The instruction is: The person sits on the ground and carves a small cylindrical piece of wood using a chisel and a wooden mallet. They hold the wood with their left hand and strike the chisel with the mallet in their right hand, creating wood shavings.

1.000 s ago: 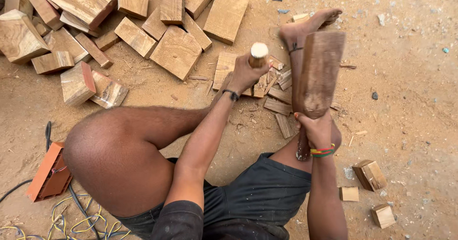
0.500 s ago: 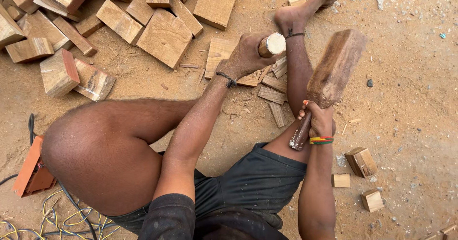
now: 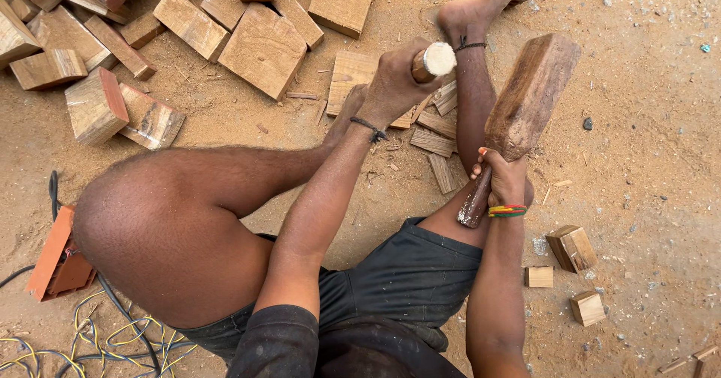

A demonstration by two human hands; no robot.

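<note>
I sit on sandy ground with my legs spread. My left hand (image 3: 394, 85) is closed around a round wooden handle of a chisel (image 3: 433, 60), held upright over a flat wooden piece (image 3: 353, 74) on the ground. A big wooden mallet (image 3: 526, 100) is raised and tilted to the right, gripped by its handle in my right hand (image 3: 502, 179). The tool's tip is hidden under my hand. Thin split wood strips (image 3: 435, 141) lie beside my right leg.
A heap of cut wooden blocks (image 3: 263, 47) fills the upper left. Three small wood cubes (image 3: 571, 246) lie at the right. An orange box (image 3: 60, 258) and tangled coloured wires (image 3: 113, 340) sit at the lower left. My bare right foot (image 3: 488, 2) rests at the top.
The mallet has tilted from upright over to the right. My left hand stays on the chisel handle. The view has shifted slightly.
</note>
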